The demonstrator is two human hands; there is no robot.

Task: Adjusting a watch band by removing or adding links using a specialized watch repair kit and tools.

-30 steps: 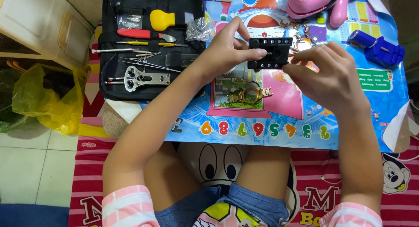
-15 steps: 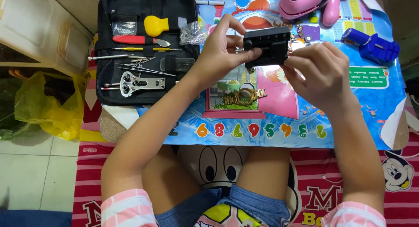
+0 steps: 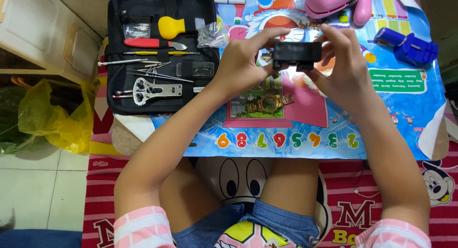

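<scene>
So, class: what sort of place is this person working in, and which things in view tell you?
Probably a home, on the floor rather than at a workshop bench. A low table with a children's cartoon number mat, a cartoon-print floor mat and a pink toy suggest it, though a black tool kit lies open for hobby work.

person seen from above, both arms bare from the sleeves down. short sleeves, pink and white horizontal stripes, left sleeve [image 3: 143, 226] and right sleeve [image 3: 400, 234] at the bottom edge. blue denim shorts [image 3: 260, 219] with a rolled or frayed hem, bare legs past them. shirt front [image 3: 248, 237] has a bright cartoon print in yellow, pink, white and green. left hand [image 3: 245, 62] and right hand [image 3: 341, 69] bare, no rings, no gloves, no wrist bands visible. short plain nails.
</scene>
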